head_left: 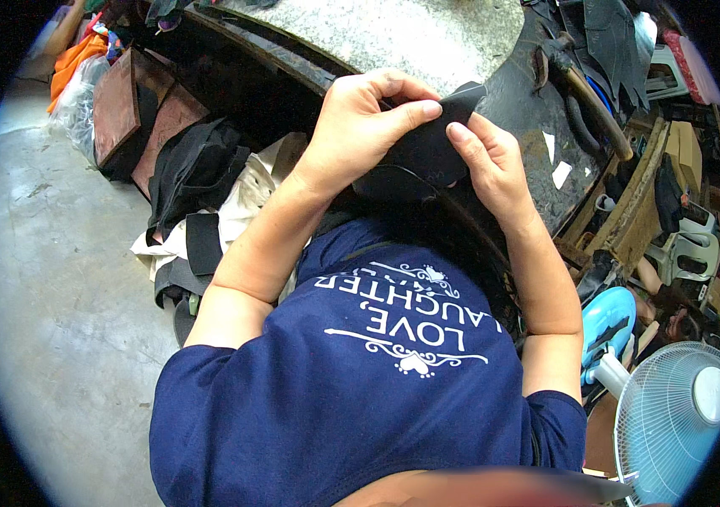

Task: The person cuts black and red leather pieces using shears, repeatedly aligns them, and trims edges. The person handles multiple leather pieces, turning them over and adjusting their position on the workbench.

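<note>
Between my two hands, above my lap, is a curved black piece of flat, leather-like material (pixel 427 154). My left hand (pixel 358 122) pinches its upper left edge, with the thumb on top and the fingers curled behind. My right hand (pixel 495 165) grips its right side, thumb lying on the face and fingers hidden underneath. One end of the piece sticks up between the hands, and a thin pale line or thread shows at its tip. Below it a second dark, rounded edge (pixel 393 184) is visible; I cannot tell whether it belongs to the same piece.
Just ahead stands a dark worktable (pixel 558 127) with a pale speckled slab (pixel 427 42) and white scraps (pixel 561 175). Black and cream cloth (pixel 199 169) is piled at my left. An electric fan (pixel 681 414) stands close at lower right, near wooden shelving (pixel 630 203).
</note>
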A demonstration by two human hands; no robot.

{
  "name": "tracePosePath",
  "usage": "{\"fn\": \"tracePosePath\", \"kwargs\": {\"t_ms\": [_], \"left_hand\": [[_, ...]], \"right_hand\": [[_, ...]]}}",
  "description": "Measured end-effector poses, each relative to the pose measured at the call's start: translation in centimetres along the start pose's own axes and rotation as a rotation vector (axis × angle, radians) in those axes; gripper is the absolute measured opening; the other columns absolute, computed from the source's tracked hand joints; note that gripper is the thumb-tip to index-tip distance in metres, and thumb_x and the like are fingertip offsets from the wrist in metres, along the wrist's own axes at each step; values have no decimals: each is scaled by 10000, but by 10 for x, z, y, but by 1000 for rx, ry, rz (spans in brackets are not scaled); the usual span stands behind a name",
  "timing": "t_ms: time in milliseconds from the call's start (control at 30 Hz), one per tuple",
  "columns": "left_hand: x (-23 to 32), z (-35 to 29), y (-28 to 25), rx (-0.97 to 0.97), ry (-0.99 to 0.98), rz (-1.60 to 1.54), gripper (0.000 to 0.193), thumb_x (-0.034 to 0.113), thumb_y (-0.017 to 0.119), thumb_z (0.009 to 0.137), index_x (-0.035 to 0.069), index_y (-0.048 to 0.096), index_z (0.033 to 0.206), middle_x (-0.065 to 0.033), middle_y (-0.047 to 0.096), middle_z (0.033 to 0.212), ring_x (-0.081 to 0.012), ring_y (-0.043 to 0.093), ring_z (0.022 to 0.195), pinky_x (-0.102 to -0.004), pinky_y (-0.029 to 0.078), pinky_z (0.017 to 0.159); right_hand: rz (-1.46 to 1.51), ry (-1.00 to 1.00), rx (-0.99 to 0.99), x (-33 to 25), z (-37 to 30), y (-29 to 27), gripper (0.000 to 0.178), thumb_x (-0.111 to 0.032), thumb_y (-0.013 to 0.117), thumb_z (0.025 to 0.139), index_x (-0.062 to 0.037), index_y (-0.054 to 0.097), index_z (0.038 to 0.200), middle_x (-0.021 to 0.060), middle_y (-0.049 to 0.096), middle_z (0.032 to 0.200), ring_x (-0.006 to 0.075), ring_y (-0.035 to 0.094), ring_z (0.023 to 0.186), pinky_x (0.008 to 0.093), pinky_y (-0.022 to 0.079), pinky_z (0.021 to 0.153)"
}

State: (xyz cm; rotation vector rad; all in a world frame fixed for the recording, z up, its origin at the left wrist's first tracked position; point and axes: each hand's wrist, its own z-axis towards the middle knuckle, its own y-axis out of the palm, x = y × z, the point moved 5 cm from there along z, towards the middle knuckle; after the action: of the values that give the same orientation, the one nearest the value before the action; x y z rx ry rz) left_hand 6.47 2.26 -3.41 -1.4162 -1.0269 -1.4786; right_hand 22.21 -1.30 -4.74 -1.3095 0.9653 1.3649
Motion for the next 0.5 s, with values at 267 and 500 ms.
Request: {"fn": "tracePosePath", "kwargs": {"t_ms": [267,500], "left_hand": [[5,2,1,-40,32,62,172,71,705,839,-8,684,991,-22,677,862,-82,611,811,-222,486,744],[22,3,4,44,298,285,132,86,716,825,23,702,940,-50,691,805,-96,631,744,-237,502,692]], "right_hand": [[-77,67,-6,-2,-1,-1,221,-178,553,978,-1,637,1081,-36,600,734,40,529,683,212,456,607],[-121,29,35,-3,0,-4,210,-195,563,976,1,635,990,-34,555,694,41,482,640,212,411,565]]}}
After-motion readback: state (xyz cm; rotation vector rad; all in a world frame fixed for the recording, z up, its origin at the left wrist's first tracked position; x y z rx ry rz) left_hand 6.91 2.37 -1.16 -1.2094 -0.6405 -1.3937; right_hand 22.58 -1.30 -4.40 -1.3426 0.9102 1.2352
